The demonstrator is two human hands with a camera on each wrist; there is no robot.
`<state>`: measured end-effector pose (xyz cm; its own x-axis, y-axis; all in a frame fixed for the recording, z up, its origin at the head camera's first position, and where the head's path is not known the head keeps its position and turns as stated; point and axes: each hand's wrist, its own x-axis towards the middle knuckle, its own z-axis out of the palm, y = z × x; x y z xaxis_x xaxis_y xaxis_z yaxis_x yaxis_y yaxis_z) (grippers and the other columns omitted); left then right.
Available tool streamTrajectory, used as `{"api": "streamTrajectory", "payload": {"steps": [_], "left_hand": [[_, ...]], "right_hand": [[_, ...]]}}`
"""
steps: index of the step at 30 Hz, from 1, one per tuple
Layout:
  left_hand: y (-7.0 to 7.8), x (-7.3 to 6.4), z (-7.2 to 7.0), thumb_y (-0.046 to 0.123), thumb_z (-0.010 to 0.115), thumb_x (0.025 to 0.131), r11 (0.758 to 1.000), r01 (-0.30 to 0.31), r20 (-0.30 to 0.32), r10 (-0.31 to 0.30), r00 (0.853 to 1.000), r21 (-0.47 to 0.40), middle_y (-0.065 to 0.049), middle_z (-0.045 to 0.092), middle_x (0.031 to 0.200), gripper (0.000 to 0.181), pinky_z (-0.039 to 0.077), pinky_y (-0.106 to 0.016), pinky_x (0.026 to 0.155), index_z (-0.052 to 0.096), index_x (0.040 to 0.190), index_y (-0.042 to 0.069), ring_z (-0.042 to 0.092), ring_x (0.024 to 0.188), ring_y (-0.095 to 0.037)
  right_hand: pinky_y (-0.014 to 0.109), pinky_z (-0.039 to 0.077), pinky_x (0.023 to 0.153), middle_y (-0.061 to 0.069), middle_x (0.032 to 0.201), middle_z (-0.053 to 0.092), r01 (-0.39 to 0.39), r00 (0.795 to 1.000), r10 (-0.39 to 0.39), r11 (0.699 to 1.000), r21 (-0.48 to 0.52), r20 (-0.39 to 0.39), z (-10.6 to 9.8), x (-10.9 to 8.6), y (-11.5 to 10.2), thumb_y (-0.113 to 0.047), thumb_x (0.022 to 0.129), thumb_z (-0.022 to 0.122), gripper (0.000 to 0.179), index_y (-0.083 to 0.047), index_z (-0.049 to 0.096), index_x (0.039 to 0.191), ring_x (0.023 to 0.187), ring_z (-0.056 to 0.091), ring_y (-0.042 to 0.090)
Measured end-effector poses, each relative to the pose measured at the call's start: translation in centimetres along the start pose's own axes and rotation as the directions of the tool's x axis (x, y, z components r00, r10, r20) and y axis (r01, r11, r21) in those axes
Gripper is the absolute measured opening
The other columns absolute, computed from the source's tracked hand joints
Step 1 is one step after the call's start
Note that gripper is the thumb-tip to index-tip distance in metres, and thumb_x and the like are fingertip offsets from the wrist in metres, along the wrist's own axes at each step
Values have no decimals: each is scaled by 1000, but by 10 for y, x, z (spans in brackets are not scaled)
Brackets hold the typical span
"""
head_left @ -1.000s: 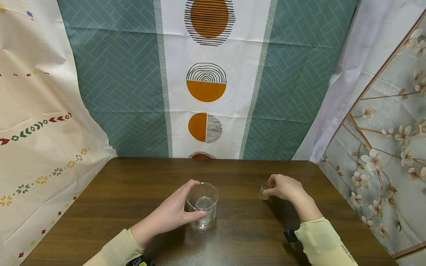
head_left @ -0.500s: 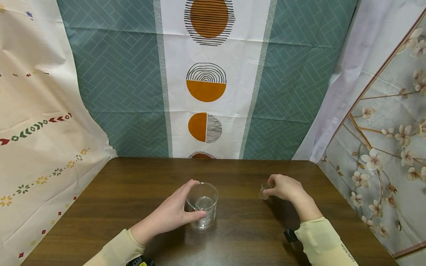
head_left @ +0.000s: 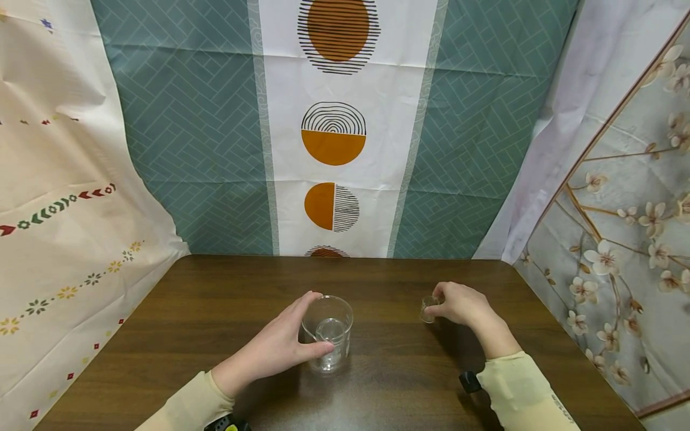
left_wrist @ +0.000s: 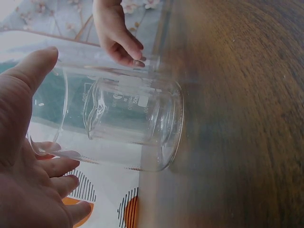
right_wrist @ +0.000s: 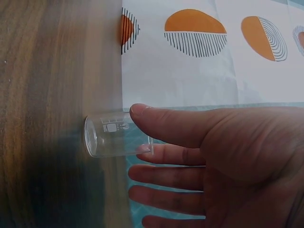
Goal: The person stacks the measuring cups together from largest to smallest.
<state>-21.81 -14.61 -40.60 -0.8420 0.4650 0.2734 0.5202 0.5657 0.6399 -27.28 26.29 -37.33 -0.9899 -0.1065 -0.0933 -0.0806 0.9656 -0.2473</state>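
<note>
A large clear glass beaker (head_left: 327, 308) stands upright on the brown table, left of centre. Nested inside it is a smaller beaker (left_wrist: 126, 111) with white printed markings. My left hand (head_left: 277, 346) holds the large beaker from its left side, thumb across the near wall and fingers at the far side by the rim. To the right, a small glass beaker (head_left: 427, 311) stands on the table, its wall printed in white in the right wrist view. My right hand (head_left: 462, 303) pinches this small beaker (right_wrist: 111, 135) near its rim, between thumb and index finger. The other fingers extend apart from the glass.
The wooden table (head_left: 242, 287) runs back to a teal and white patterned cloth (head_left: 215, 149). Cream fabric (head_left: 64, 209) hangs along the left side, and a floral-printed sheet (head_left: 636, 269) borders the right. Bare tabletop separates the two hands.
</note>
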Motion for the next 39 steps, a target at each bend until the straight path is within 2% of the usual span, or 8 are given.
{"api": "streamTrajectory", "payload": {"steps": [20, 27, 39], "left_hand": [[0, 1, 0, 63, 88, 90, 1000, 20, 7, -20, 1000, -1, 0, 53, 160, 93, 46, -56, 119, 47, 160, 17, 52, 147, -24], [-1, 1, 1, 62, 88, 89, 1000, 3, 2, -3, 1000, 7, -4, 53, 161, 93, 47, -58, 118, 47, 160, 17, 53, 147, -26], [-1, 1, 1, 63, 87, 90, 1000, -11, -2, 11, 1000, 10, 0, 54, 158, 91, 49, -57, 116, 48, 159, 18, 55, 144, -23]], "right_hand": [[61, 57, 89, 11, 119, 76, 15, 999, -14, 1000, 21, -43, 1, 0, -2, -40, 96, 85, 44, -6, 74, 121, 105, 71, 32], [61, 57, 90, 13, 121, 76, 25, 997, -22, 999, 37, -70, 0, 0, -4, -41, 96, 85, 46, -5, 74, 122, 106, 71, 33], [61, 56, 88, 13, 120, 76, 65, 988, -54, 995, 71, -144, -1, -2, -10, -42, 94, 87, 47, -6, 74, 121, 104, 71, 34]]}}
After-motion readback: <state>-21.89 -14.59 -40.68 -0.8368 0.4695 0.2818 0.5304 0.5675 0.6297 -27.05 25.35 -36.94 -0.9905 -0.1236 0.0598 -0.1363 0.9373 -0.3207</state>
